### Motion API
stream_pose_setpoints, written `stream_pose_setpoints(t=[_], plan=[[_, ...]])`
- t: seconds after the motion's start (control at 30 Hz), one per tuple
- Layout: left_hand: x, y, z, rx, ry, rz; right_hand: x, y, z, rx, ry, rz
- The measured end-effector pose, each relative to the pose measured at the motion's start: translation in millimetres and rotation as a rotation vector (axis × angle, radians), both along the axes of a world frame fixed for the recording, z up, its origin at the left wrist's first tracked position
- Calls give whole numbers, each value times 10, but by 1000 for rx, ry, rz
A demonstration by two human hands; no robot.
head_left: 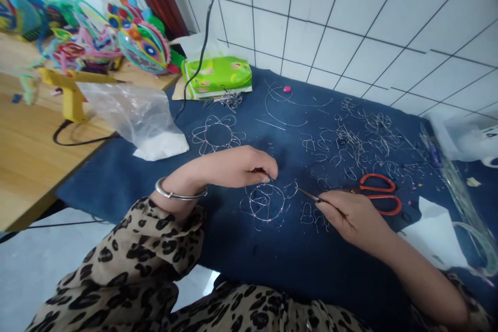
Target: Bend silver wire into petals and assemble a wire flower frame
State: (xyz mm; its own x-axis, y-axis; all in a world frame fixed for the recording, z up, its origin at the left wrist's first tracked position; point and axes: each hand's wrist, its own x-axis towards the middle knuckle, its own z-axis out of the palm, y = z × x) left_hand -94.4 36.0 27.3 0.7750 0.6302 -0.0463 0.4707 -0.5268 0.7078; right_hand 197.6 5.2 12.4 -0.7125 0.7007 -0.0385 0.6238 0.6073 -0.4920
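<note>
My left hand [254, 166] is closed in a pinch at the top edge of a wire ring [283, 208] with small pink beads and thin loops round it. The ring rests on or just above the dark blue cloth. My right hand [348, 215] is closed round a slim, pointed metal tool [310, 195]; its kind is not clear. Its tip meets a thin curved wire at the ring's right side. Bent wire pieces [307, 212] lie just below the tool. A second wire flower [205, 135], beaded on its inner circle, lies flat beyond my left wrist.
Red-handled scissors [385, 205] lie beyond my right hand. Loose wire pieces [350, 135] spread over the back right. A clear bag with white contents [161, 146], a green packet [218, 77] and a yellow glue gun [73, 96] stand left. A black cord [202, 44] hangs behind.
</note>
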Motion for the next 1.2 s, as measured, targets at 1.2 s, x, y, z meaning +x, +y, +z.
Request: stream_pose_setpoints(t=[1.2], plan=[[130,-32,-96,-48,-251,437,31,19,-37,-26,96,-109]])
